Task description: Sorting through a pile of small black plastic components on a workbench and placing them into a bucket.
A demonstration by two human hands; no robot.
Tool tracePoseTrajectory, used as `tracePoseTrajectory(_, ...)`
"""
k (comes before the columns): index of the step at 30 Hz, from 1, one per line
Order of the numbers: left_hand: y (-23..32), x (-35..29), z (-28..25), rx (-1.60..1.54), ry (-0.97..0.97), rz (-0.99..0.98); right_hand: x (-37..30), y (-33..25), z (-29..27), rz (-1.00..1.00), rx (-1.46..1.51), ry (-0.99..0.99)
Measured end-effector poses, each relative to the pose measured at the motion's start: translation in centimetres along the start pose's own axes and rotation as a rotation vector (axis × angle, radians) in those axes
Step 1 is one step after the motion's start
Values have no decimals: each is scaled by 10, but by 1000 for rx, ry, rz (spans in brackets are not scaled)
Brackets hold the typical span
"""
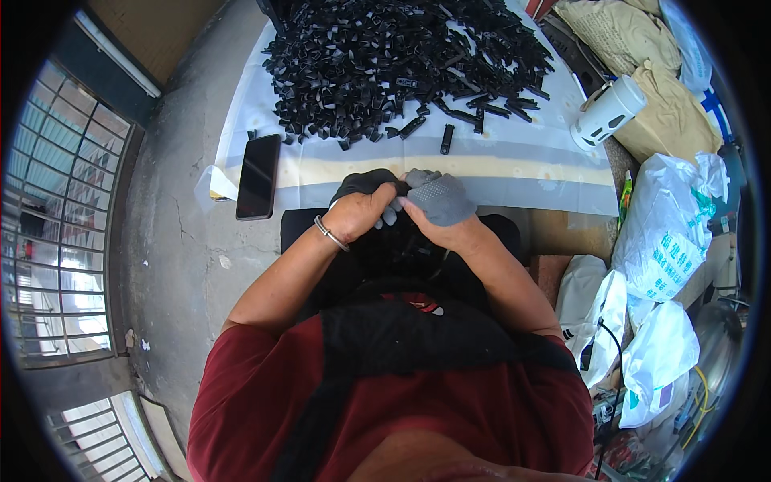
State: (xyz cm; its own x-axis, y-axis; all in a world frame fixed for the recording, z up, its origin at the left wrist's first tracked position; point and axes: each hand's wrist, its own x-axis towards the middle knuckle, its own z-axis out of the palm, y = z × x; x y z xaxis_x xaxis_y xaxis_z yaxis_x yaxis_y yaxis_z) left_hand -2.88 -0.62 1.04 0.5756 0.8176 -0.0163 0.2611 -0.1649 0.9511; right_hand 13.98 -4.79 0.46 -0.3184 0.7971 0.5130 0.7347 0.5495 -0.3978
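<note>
My left hand (363,206) and my right hand (440,201) meet at the table's near edge, fingers curled in. Partial grey gloves cover both, leaving the thumbs bare. Pinched between them is a small black plastic piece (401,189), mostly hidden by fingers and thumbs. Just beyond, a large heap of black plastic clip-like parts (385,72) covers the far part of the table. One loose black part (446,139) lies apart from the heap, nearer my hands.
A black phone (258,177) lies at the table's left edge. On the right stands a white tumbler (608,112) with dark marks. Brown sacks (666,112) and white plastic bags (666,225) crowd the right side. The table wears a pale striped cover (530,170).
</note>
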Motion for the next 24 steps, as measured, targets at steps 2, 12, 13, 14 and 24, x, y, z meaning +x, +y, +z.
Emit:
tracePoseTrajectory(2,0,-2,1,120,26,121,-1,-4,-2,43,40,-15)
tracePoseTrajectory(12,-2,0,2,-54,162,52,-13,-5,-17,19,-46,14)
tracePoseTrajectory(13,-2,1,3,-14,174,85,-14,-6,-17,20,-47,14)
tracePoseTrajectory(14,-1,1,3,26,186,117,-13,-7,-16,67,-22,13)
tracePoseTrajectory(24,15,-1,8,402,119,167,-12,-13,-8,12,-322,-187)
